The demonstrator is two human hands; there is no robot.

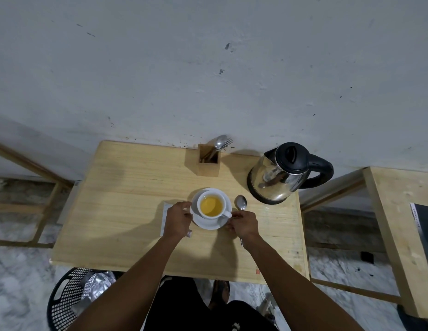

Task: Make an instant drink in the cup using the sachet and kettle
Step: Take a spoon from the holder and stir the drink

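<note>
Cup (pixel 211 204), filled, on saucer (pixel 209 225) — midway between hands: left hand (pixel 178 219) pinches left rim, right hand (pixel 244 223) the right, handle-side.

No text, brand or number can be read anywhere in the view. A white strip (pixel 415 215) along the edge of the dark object (pixel 427 225) at far right carries print too small to make out. A small orange sticker (pixel 257 271) at the worktop's (pixel 127 211) near edge is blurred.
</note>
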